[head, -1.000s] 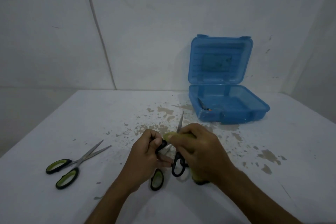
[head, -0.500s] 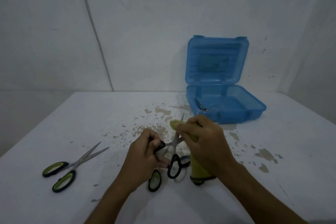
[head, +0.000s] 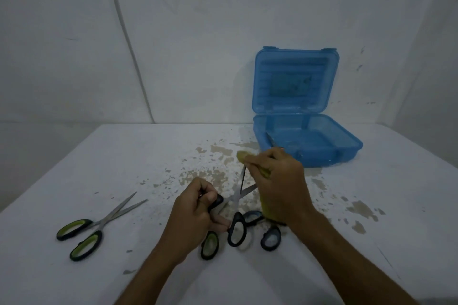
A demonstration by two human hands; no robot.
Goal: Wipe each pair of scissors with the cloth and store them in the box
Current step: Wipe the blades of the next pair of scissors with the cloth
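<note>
A white table (head: 74, 161) with flaking, brownish patches at frame centre meets plain white walls (head: 198, 32); a thin cable, perhaps, runs down the upper left.

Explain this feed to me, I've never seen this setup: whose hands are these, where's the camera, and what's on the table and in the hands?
There is no robot: a person works bare-handed, and the one camera sits on their head, looking forward and down. The left hand grips a handle of the black-handled scissors, blades open. The right hand holds a yellow-green cloth against a blade. On the white table lie green-handled scissors at left; a green handle loop and a dark loop show near the hands. The blue box stands open at the back with something dark inside.
</note>
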